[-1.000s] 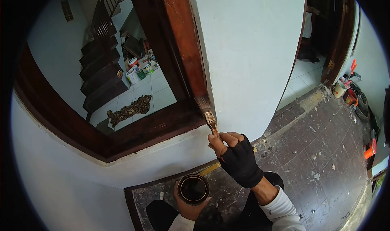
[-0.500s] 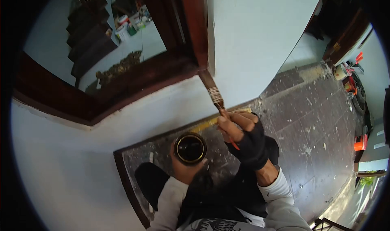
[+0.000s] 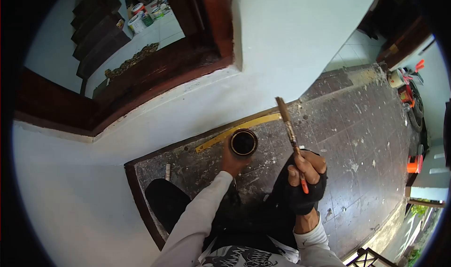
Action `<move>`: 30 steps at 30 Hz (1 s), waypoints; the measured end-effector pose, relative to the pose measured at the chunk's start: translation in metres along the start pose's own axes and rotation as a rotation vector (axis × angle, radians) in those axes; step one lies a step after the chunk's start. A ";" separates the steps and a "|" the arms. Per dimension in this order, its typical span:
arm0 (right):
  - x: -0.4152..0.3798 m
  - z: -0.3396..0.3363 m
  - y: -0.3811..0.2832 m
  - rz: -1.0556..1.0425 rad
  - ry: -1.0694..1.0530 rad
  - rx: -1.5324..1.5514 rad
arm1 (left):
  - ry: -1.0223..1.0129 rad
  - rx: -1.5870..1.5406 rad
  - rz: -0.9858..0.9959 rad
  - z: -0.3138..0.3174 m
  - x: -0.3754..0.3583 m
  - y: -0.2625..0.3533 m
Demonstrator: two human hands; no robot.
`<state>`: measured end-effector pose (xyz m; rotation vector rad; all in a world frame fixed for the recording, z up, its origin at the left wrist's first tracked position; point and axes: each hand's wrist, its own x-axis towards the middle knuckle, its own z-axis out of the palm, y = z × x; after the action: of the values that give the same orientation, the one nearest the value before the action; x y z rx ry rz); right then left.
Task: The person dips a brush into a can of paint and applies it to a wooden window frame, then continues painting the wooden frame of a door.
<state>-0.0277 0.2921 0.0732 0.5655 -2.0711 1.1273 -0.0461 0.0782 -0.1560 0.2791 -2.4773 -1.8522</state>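
Note:
My left hand (image 3: 232,162) is wrapped round a small open can (image 3: 256,144) with dark liquid inside and a gold inner rim. It is held above the floor, near the foot of the white wall. My right hand (image 3: 306,180), in a black fingerless glove, grips a paintbrush (image 3: 291,134) by its red-tipped handle. The brush points up and away from me, its bristles dark and apart from both wall and can. A reddish-brown wooden window frame (image 3: 188,74) is set in the wall at the upper left.
A yellow strip (image 3: 261,122) lies along the wall's base on the spattered dark tile floor (image 3: 357,140). A short whitish stick (image 3: 167,171) lies beside my left knee. Buckets (image 3: 397,78) and an orange container (image 3: 415,164) stand at the far right. Paint tubs show through the window glass.
The brush has come away from the window frame's lower corner, moving right and toward me with my right hand. My left hand has carried the can right and farther from me.

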 end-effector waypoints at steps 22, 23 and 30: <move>-0.045 -0.023 0.025 -0.093 0.021 -0.053 | -0.027 0.280 -0.141 -0.002 -0.022 -0.035; -0.051 -0.029 0.028 -0.102 -0.010 -0.072 | -0.052 0.368 -0.219 -0.011 -0.029 -0.036; -0.041 -0.009 -0.002 0.010 0.045 0.028 | 0.431 -0.405 0.413 -0.113 -0.055 0.114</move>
<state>0.0037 0.3011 0.0469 0.5388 -2.0242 1.1666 0.0098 0.0117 -0.0107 0.1187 -1.6859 -1.8192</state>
